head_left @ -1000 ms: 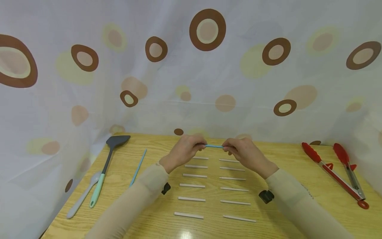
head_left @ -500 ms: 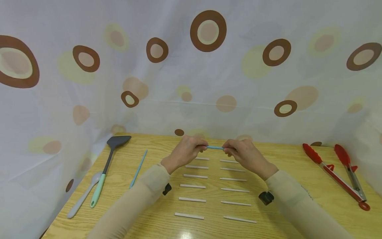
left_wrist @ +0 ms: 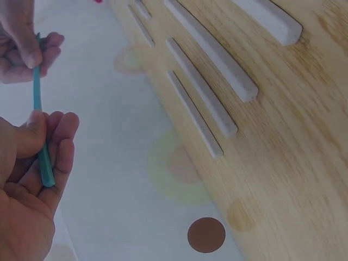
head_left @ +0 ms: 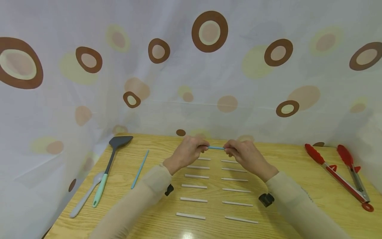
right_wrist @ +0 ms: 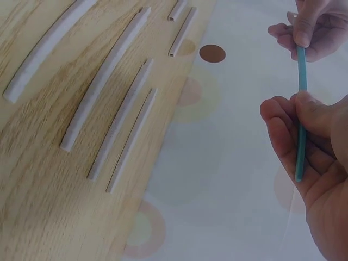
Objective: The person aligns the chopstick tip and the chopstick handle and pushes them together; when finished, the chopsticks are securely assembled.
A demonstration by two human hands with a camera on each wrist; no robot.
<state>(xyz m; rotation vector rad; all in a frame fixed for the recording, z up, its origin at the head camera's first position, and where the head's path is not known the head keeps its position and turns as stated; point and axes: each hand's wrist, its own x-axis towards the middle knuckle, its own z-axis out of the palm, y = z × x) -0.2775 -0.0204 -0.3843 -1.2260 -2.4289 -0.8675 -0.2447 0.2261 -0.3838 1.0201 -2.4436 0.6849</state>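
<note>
Over the far part of the table, my left hand (head_left: 187, 152) and right hand (head_left: 249, 156) hold a thin blue stick (head_left: 216, 147) that looks like a chopstick, level between them. Each thumb presses it against curled fingers, near opposite ends. In the left wrist view, the squared end of the blue stick (left_wrist: 47, 171) lies across the left fingers. The right wrist view has the thinner end of the blue stick (right_wrist: 299, 163) along the right palm. Below the hands lie two columns of short white sticks, a left-column stick (head_left: 194, 199) being blunt and a right-column stick (head_left: 237, 203) narrower at its inner end.
Left of the columns lies a longer blue stick (head_left: 140, 169). Further left are a black spatula with a mint handle (head_left: 100, 191) and a grey spoon (head_left: 85, 198). Red-tipped tongs (head_left: 346, 181) lie spread at the right. A patterned curtain (head_left: 179, 76) hangs behind the wooden table (head_left: 158, 219).
The head view has shifted slightly, so the scene sits a little further right. Both hands keep their hold on the blue stick.
</note>
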